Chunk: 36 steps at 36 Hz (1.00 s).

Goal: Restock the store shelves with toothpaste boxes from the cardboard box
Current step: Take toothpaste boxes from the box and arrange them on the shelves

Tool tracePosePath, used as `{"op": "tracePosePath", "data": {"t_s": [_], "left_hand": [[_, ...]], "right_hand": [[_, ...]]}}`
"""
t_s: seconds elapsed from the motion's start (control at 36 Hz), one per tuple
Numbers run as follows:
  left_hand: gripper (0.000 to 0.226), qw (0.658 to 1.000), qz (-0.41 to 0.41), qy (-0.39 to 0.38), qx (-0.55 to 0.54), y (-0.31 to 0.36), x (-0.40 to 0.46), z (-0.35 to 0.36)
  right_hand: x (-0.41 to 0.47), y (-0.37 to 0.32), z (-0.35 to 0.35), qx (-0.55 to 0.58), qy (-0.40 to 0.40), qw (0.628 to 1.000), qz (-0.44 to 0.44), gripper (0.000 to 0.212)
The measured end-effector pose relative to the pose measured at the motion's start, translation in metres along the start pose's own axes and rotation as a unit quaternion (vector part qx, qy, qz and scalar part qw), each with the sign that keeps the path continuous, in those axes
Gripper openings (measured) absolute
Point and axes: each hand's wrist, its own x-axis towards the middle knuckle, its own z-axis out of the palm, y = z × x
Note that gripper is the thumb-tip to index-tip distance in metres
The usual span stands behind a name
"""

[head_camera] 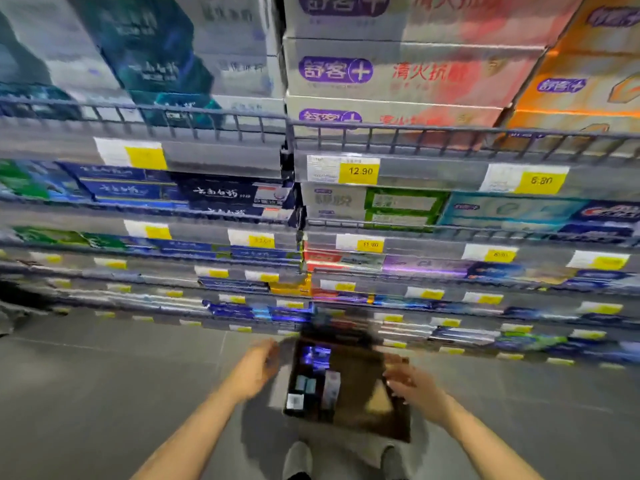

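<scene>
A grey tiled floor (104, 393) runs up to tall store shelves (221, 157) packed with toothpaste boxes and yellow price tags (360, 171). The open brown cardboard box (360, 386) sits on the floor below the shelves, a few toothpaste boxes (311, 386) standing in its left side. The left hand (256, 368) hovers left of it, the right hand (412, 386) at its right edge; both are blurred, fingers loosely apart, holding nothing.

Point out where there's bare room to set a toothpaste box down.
Free: the right half of the cardboard box, beside the toothpaste boxes packed on its left; grey floor outside the left hand and right hand. Crowded: the shelves, filled edge to edge.
</scene>
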Motion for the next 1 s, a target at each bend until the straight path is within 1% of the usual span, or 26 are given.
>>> {"op": "tracePosePath", "data": {"t_s": [0.03, 0.08, 0.11, 0.17, 0.19, 0.25, 0.28, 0.33, 0.36, 0.39, 0.42, 0.47, 0.5, 0.53, 0.58, 0.61, 0.64, 0.69, 0.75, 0.81, 0.83, 0.86, 0.89, 0.92, 0.97, 1.0], "left_hand": [[0.028, 1.0, 0.008, -0.014, -0.004, -0.003, 0.005, -0.001], [0.037, 0.999, 0.027, -0.017, -0.023, -0.014, 0.017, 0.005], [0.031, 0.999, 0.036, -0.011, -0.036, -0.017, 0.019, 0.009], [0.005, 0.998, 0.052, -0.014, -0.02, -0.03, 0.031, 0.022], [0.003, 0.998, 0.05, -0.002, -0.023, -0.036, 0.033, 0.029], [0.016, 0.998, 0.041, -0.007, -0.044, -0.057, 0.046, 0.049], [0.02, 0.999, 0.036, -0.006, -0.039, -0.069, 0.052, 0.062], [0.04, 0.999, 0.018, -0.023, -0.044, -0.088, 0.054, 0.091], [0.046, 0.997, 0.012, -0.041, -0.058, -0.094, 0.054, 0.103], [0.047, 0.996, 0.003, -0.065, -0.058, -0.099, 0.053, 0.112], [0.043, 0.995, 0.008, -0.095, -0.025, -0.101, 0.053, 0.12], [0.042, 0.994, 0.032, -0.102, 0.039, -0.108, 0.063, 0.135], [0.046, 0.995, 0.04, -0.077, 0.051, -0.116, 0.07, 0.146], [0.046, 0.997, 0.045, -0.054, 0.037, -0.125, 0.079, 0.159], [0.029, 0.998, 0.055, -0.031, 0.01, -0.139, 0.092, 0.182], [0.029, 0.997, 0.051, -0.046, 0.036, -0.148, 0.099, 0.196], [0.036, 0.994, 0.046, -0.071, 0.064, -0.16, 0.107, 0.213], [0.042, 0.99, 0.021, -0.117, 0.08, -0.187, 0.12, 0.243], [0.039, 0.985, 0.034, -0.124, 0.114, -0.205, 0.133, 0.27], [0.028, 0.99, 0.046, -0.09, 0.097, -0.217, 0.142, 0.292], [0.027, 0.994, 0.018, -0.044, 0.093, -0.226, 0.149, 0.301], [0.036, 0.99, 0.054, 0.004, 0.134, -0.241, 0.158, 0.311], [0.047, 0.991, 0.078, 0.018, 0.112, -0.244, 0.168, 0.317], [0.047, 0.987, 0.111, 0.018, 0.119, -0.249, 0.178, 0.323], [0.028, 0.959, 0.168, 0.003, 0.23, -0.267, 0.188, 0.339], [0.028, 0.95, 0.194, -0.006, 0.245, -0.272, 0.191, 0.346]], "right_hand": [[0.0, 0.001, 0.009, 0.011, 0.001, 1.0, 0.012, 0.013], [0.003, 0.006, 0.026, 0.02, 0.006, 0.999, 0.031, 0.015], [0.003, 0.009, 0.033, 0.014, 0.014, 0.999, 0.036, 0.015], [0.014, 0.017, 0.049, 0.026, 0.041, 0.997, 0.056, 0.013], [0.017, 0.019, 0.054, 0.033, 0.056, 0.996, 0.06, 0.011], [0.031, 0.027, 0.067, 0.039, 0.066, 0.995, 0.062, 0.011], [0.038, 0.031, 0.072, 0.045, 0.062, 0.995, 0.065, 0.017], [0.049, 0.043, 0.081, 0.059, 0.054, 0.993, 0.087, 0.023], [0.054, 0.049, 0.087, 0.065, 0.048, 0.992, 0.095, 0.023], [0.057, 0.052, 0.092, 0.067, 0.043, 0.992, 0.101, 0.023], [0.062, 0.056, 0.097, 0.07, 0.041, 0.991, 0.102, 0.023], [0.08, 0.066, 0.108, 0.075, 0.042, 0.991, 0.105, 0.02], [0.092, 0.073, 0.112, 0.073, 0.042, 0.991, 0.105, 0.018], [0.106, 0.082, 0.117, 0.071, 0.039, 0.991, 0.104, 0.017], [0.13, 0.099, 0.128, 0.072, 0.032, 0.991, 0.11, 0.019], [0.142, 0.107, 0.135, 0.069, 0.027, 0.991, 0.113, 0.02], [0.156, 0.121, 0.147, 0.066, 0.018, 0.991, 0.112, 0.023], [0.179, 0.144, 0.167, 0.062, 0.001, 0.99, 0.128, 0.026], [0.198, 0.165, 0.187, 0.063, -0.012, 0.988, 0.138, 0.027], [0.217, 0.184, 0.204, 0.05, -0.014, 0.99, 0.129, 0.028], [0.228, 0.192, 0.211, 0.048, -0.013, 0.992, 0.12, 0.028], [0.24, 0.2, 0.219, 0.051, -0.01, 0.992, 0.112, 0.03], [0.252, 0.21, 0.227, 0.054, -0.012, 0.993, 0.107, 0.032], [0.263, 0.216, 0.235, 0.055, -0.012, 0.993, 0.1, 0.035], [0.282, 0.227, 0.246, 0.056, 0.001, 0.995, 0.088, 0.043], [0.291, 0.23, 0.253, 0.057, 0.008, 0.994, 0.089, 0.047]]}}
